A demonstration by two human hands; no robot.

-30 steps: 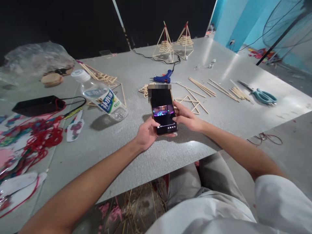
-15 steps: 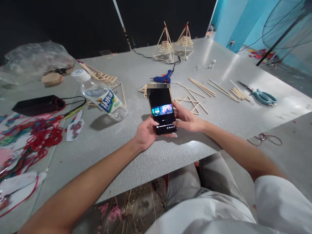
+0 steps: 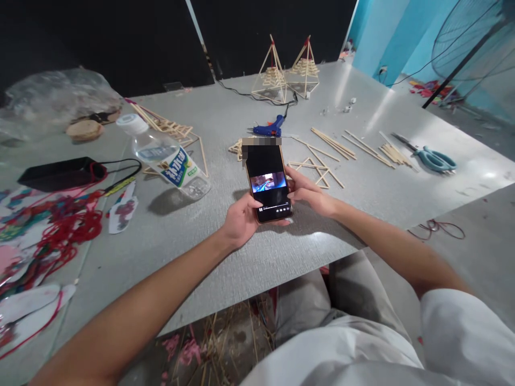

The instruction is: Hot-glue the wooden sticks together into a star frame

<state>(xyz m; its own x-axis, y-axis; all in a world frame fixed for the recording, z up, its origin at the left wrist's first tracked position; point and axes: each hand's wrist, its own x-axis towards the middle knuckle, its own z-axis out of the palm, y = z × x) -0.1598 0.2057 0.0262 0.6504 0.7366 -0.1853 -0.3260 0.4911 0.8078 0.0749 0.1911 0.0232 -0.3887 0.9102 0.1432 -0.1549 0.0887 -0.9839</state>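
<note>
A smartphone (image 3: 269,185) with a lit screen is held upright above the table, a video picture showing across its middle. My left hand (image 3: 242,219) wraps round its lower left side, the thumb at the screen's edge and fingertips showing beneath. My right hand (image 3: 308,194) grips the right side, its thumb beside the lower screen edge. Behind the phone lie a blue glue gun (image 3: 269,127) and a small stick piece (image 3: 235,149), partly hidden. A flat stick frame (image 3: 311,170) rests just beyond my right hand.
On the grey table (image 3: 225,279) a plastic bottle (image 3: 177,166) stands at the left, near a black case (image 3: 60,174) and red cord (image 3: 70,228). Two stick pyramids (image 3: 273,75) stand at the back. Loose sticks (image 3: 333,143) and blue-handled scissors (image 3: 434,159) lie right.
The video picture on the phone has changed. My right thumb has drawn back from the lower screen to its right edge. My left hand keeps its hold.
</note>
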